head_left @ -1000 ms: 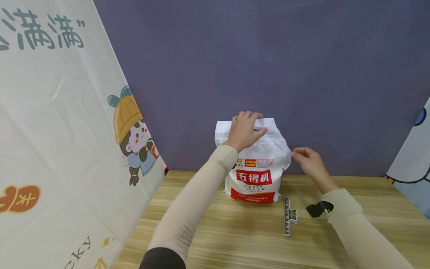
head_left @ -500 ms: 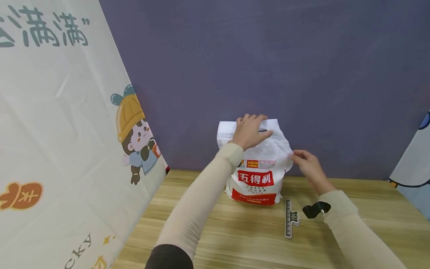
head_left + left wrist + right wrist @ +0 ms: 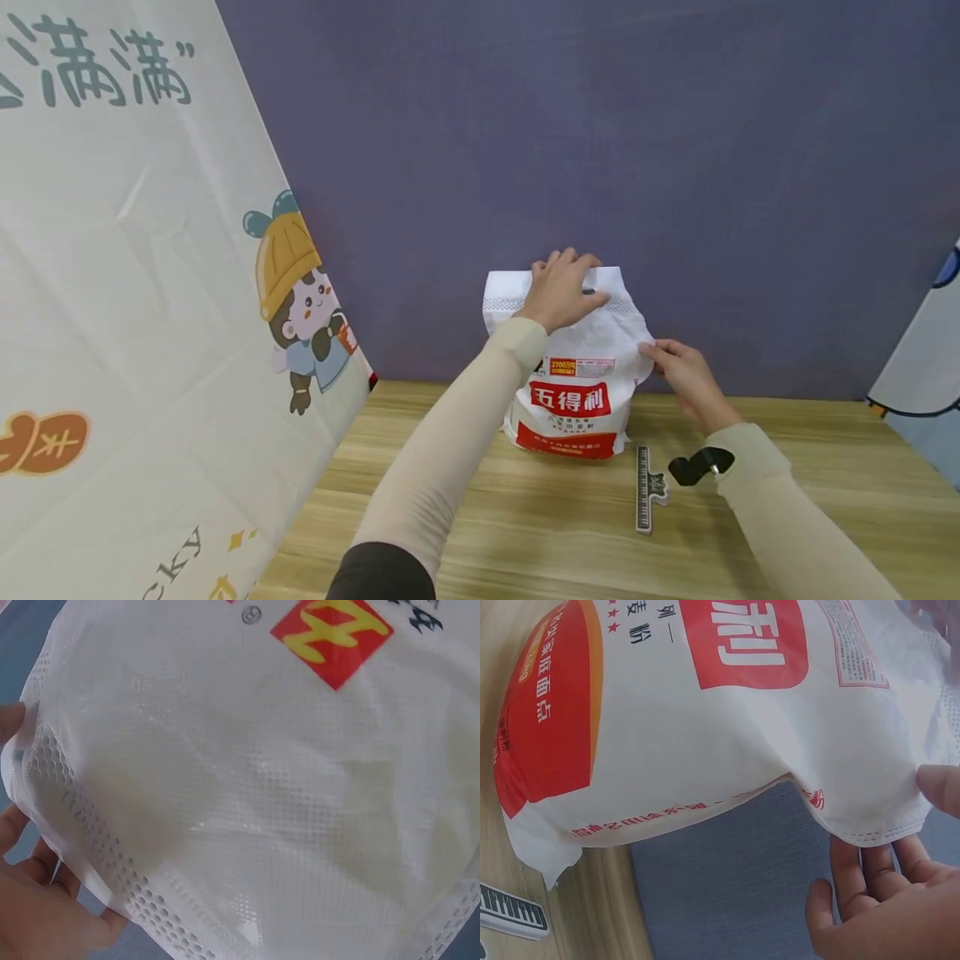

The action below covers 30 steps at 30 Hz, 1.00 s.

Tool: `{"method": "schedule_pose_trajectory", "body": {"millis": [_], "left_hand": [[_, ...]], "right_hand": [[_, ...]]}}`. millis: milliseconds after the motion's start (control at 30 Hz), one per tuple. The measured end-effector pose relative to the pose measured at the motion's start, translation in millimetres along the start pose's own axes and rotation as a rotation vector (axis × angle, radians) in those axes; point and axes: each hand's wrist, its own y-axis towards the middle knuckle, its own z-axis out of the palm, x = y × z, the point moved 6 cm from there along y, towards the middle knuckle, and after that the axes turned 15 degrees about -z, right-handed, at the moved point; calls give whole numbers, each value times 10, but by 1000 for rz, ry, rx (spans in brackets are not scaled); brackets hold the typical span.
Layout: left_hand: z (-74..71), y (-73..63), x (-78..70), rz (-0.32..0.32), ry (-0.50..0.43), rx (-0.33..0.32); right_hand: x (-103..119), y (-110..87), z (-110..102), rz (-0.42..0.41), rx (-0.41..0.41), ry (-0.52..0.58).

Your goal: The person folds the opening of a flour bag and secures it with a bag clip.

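A white flour bag [image 3: 572, 398] with red printed panels stands upright on the wooden table, against the dark wall. Over its top band reaches my left hand [image 3: 558, 293], gripping it beside the handle slot, thumb in front and fingers behind. At the upper right side edge my right hand [image 3: 681, 375] pinches the bag. In the right wrist view, the thumb of my right hand [image 3: 900, 907] lies on the front face and the fingers go behind the stitched edge. The left wrist view shows the bag's dotted top band [image 3: 150, 900] against my left hand [image 3: 52, 904].
A clip [image 3: 645, 490] with a piano-key pattern lies on the wooden table [image 3: 555, 533], right of the bag's base. A dark blue-grey wall [image 3: 637, 150] rises behind. A white printed sheet [image 3: 150, 292] closes off the left side.
My right hand has shifted slightly left, its thumb moving from the bag's side edge onto the front face. My left hand keeps its hold on the top; the view has moved a little.
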Motion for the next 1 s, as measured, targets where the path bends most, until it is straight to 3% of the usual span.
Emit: {"method": "schedule_pose_trajectory", "body": {"millis": [333, 1000], "left_hand": [[-19, 49, 11, 21, -7, -6], [-55, 16, 26, 77, -30, -47]], "right_hand": [[-20, 9, 10, -11, 6, 47], [-66, -53, 32, -22, 39, -4]]}}
